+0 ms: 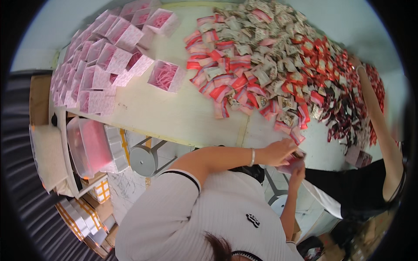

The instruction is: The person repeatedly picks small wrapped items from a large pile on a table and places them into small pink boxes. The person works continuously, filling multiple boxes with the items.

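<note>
A small pink patterned box is held tilted in front of my body, just off the table's near edge. Around its lower side, the fingers of my right hand are closed. My left hand, with a bracelet at the wrist, is bent over the box's opening, fingertips at its rim. Whether those fingers pinch anything is hidden. Something brownish shows inside the box. Just beyond my left hand lies a pink and red packet, at the near end of a large heap of wrapped packets.
Many open pink boxes with shredded paper are stacked at the table's left; one such box stands apart. At right, a co-worker's arm reaches over red packets, near another box. A grey stool and plastic bin are below left.
</note>
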`<action>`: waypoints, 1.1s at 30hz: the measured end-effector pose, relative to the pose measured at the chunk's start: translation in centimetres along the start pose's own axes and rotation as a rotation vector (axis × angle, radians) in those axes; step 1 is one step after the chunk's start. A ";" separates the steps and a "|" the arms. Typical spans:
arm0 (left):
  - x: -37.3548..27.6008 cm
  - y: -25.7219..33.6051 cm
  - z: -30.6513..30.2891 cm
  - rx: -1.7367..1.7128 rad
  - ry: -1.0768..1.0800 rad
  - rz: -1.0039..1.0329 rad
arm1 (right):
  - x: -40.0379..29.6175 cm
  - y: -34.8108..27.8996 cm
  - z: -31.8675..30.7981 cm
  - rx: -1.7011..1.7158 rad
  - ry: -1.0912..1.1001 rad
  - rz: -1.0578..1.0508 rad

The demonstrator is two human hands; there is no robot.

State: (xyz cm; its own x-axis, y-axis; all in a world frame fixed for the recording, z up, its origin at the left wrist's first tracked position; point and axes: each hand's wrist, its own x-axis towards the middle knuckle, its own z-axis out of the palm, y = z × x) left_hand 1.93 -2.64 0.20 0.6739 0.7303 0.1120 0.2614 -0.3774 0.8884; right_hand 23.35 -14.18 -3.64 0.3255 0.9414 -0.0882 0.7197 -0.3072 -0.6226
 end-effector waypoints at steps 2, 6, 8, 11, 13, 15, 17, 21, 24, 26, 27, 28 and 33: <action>1.1 1.2 -2.0 -0.019 0.097 0.067 | 1.8 2.3 -2.1 -0.065 0.077 0.044; -0.4 -1.0 -11.1 0.023 0.526 0.082 | 6.0 8.3 -4.9 -0.125 0.165 0.068; -5.2 -3.7 -17.6 0.152 0.608 -0.293 | 8.1 6.1 -5.5 -0.110 0.158 0.083; -13.7 -8.3 -26.8 0.902 0.647 -0.335 | 10.3 6.7 -6.0 -0.079 0.163 0.132; -18.8 -8.9 -29.0 1.081 0.429 -0.791 | 11.2 4.9 -5.5 0.022 0.188 0.164; -22.5 -10.0 -29.2 1.157 0.265 -0.749 | 11.1 3.6 -5.6 -0.104 0.407 0.052; -24.4 -9.6 -29.7 1.180 0.238 -0.698 | 11.2 -1.5 -5.8 -0.127 0.480 0.034; -22.9 -3.5 -27.2 0.951 0.207 -0.470 | 10.2 -7.0 -0.7 0.142 0.336 -0.084; -19.8 0.9 -22.5 0.636 0.011 -0.376 | 6.8 -15.2 5.3 0.367 -0.001 -0.334; -16.5 1.2 -18.2 0.567 -0.146 -0.282 | 5.4 -21.3 5.6 0.387 -0.312 -0.319; -14.3 1.1 -16.5 0.568 -0.300 -0.255 | 5.3 -22.3 6.0 0.423 -0.387 -0.402; -12.5 0.5 -14.5 0.504 -0.255 -0.143 | 5.4 -22.6 6.3 0.443 -0.441 -0.359; -6.1 -3.5 -5.6 0.413 -0.304 -0.031 | 6.7 -18.8 7.2 0.134 -0.583 -0.301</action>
State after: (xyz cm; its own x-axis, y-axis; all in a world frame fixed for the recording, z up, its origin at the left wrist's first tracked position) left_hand -6.96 -2.55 -1.13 0.8161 0.5690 -0.1011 0.4944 -0.5967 0.6321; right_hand 7.56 -1.09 1.87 -0.2891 0.9161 -0.2780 0.6330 -0.0350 -0.7734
